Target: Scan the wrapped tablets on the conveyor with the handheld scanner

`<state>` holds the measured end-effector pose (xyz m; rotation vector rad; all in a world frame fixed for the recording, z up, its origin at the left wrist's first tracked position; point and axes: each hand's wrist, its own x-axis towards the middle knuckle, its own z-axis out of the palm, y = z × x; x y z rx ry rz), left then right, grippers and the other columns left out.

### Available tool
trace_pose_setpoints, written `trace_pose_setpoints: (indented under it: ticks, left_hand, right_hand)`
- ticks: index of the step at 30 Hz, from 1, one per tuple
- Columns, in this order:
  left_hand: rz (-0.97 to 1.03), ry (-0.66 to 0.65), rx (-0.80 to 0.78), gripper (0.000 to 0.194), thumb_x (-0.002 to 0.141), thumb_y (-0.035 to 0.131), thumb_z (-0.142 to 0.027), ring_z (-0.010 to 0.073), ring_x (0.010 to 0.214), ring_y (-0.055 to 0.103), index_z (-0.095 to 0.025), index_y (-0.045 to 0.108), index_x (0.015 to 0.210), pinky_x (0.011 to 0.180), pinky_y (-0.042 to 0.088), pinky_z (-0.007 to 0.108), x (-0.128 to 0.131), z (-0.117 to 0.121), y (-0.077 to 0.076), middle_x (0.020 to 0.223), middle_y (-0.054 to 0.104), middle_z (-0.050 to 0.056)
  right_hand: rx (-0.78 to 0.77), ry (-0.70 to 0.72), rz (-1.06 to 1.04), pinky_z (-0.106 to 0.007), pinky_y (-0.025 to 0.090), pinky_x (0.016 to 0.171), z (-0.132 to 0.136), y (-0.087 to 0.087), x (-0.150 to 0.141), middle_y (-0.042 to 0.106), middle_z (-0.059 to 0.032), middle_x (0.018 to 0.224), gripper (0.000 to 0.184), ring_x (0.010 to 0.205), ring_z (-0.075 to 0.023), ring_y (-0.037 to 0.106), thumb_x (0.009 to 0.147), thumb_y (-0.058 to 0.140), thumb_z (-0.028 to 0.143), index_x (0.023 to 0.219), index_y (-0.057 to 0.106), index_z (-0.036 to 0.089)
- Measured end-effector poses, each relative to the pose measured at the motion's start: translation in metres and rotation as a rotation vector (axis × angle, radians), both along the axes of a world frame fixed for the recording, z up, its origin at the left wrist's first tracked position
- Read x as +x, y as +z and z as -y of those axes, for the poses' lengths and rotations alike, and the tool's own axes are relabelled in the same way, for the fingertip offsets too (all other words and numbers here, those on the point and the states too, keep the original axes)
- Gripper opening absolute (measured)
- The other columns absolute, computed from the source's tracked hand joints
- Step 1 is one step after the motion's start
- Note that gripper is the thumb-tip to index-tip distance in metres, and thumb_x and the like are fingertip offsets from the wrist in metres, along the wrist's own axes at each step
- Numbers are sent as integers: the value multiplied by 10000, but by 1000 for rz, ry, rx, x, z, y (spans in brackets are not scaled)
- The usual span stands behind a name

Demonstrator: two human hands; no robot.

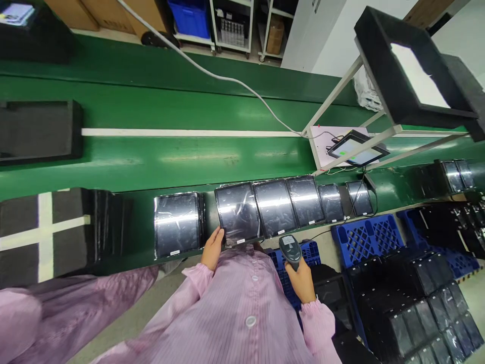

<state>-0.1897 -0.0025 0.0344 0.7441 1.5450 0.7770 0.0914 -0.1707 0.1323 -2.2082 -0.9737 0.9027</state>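
My left hand [212, 247] grips the lower left corner of a black screen panel in clear wrap [238, 213], which stands at the near edge of the green conveyor table [182, 156]. My right hand [302, 278] holds a grey handheld barcode scanner [290, 248], its head pointing up toward the row of panels. Several more wrapped panels [291, 202] lean side by side to the right of the held one. Another wrapped panel [176, 223] stands apart on the left. I wear a pink striped smock.
Blue plastic pallets [367, 237] on the floor at the right carry stacks of black panels [424, 303]. A small lit monitor [357, 148] sits under a white frame holding black foam trays [413, 71]. Black foam pieces [38, 130] lie at the left. A white cable [212, 73] crosses the conveyor.
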Motion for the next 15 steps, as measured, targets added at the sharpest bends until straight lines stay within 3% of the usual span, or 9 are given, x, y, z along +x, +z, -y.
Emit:
trace_pose_setpoints:
  ticks: [8,15]
  left_hand:
    - [9,23,-15,559,946,676,-505,273,1461,507,-210,650,1419,1271,311,437,1,-1,2,1503,614,112]
    - [43,45,-52,544,975,657,-450,265,1485,477,-197,613,1455,1268,326,439,4,-1,9,1569,545,122]
  right_hand:
    - [-20,1,-4,-355,532,881,1,1,2,775,-109,1075,394,981,-288,734,860,569,426,1160,676,194]
    - [-58,11,-23,-368,522,912,3,-1,3,783,-103,1050,385,996,-299,735,878,568,444,1154,673,196]
